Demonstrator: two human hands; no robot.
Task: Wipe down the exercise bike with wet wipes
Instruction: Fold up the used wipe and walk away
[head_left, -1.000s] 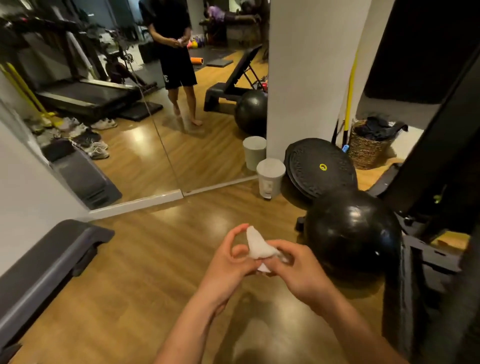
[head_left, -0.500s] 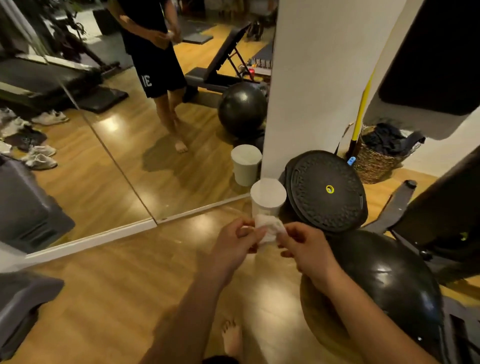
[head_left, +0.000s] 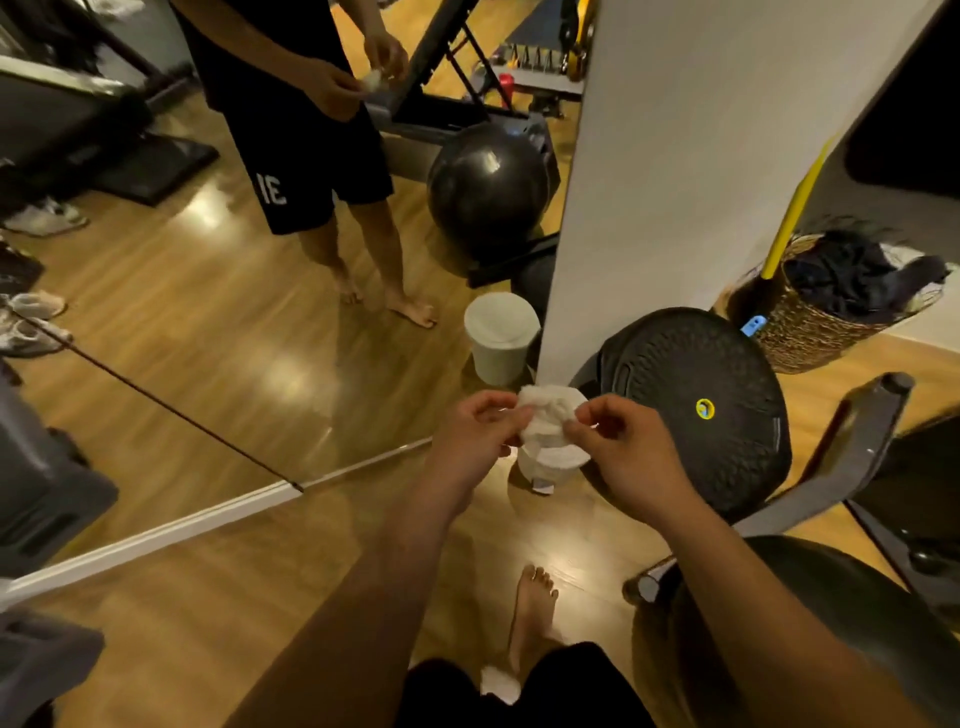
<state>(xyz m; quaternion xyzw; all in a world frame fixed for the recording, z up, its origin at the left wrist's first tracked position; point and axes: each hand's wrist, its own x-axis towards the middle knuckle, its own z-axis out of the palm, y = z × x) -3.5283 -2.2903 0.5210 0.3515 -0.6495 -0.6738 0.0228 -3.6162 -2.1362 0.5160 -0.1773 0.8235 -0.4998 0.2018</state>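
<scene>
Pinching a crumpled white wet wipe (head_left: 543, 415) at centre frame, left hand (head_left: 475, 434) and right hand (head_left: 626, 449) each grip one edge above a small white bin (head_left: 558, 465). Pulling the edges apart evenly should open it flat.

Dim, warm indoor light w/ yellow-orange cast, soft glare patches on glossy wood floor (head_left: 234, 597) & brighter ones reflected in mirror (head_left: 208, 312). Brightest on white pillar (head_left: 675, 156) & wipe (head_left: 545, 415), latter nearly blown out w/ little texture; deep shadow top right & lower right, black ball (head_left: 857, 623) approx. featureless there. Heavy wide-angle bend at edges, straight lines curved; slight overall softness & compression smear, esp. far corners & forearms at bottom.
</scene>
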